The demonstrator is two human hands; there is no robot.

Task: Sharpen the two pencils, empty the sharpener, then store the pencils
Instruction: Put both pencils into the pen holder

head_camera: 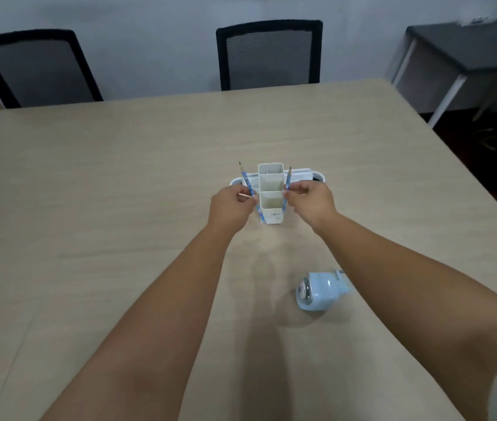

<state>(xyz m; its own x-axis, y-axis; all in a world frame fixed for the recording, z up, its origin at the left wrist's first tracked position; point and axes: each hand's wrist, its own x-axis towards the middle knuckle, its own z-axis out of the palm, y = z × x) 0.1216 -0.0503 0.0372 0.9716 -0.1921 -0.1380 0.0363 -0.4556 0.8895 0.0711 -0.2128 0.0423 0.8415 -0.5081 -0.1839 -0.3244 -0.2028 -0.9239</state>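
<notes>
My left hand [231,205] pinches a blue patterned pencil [245,178], its sharpened tip up and leaning left. A second blue pencil [287,177] is gripped in my right hand [311,201], almost upright with its tip up. Between the two hands stands a white pen holder [270,194] with stacked open compartments, and both pencils are held beside it, one at each side. A light blue crank sharpener [320,291] lies on the table nearer to me, just left of my right forearm.
A white tray-like part [314,176] shows behind the holder. The wooden table [104,192] spreads wide to the left. Two black mesh chairs [268,54] stand at its far edge, and a dark side table [465,50] is at the back right.
</notes>
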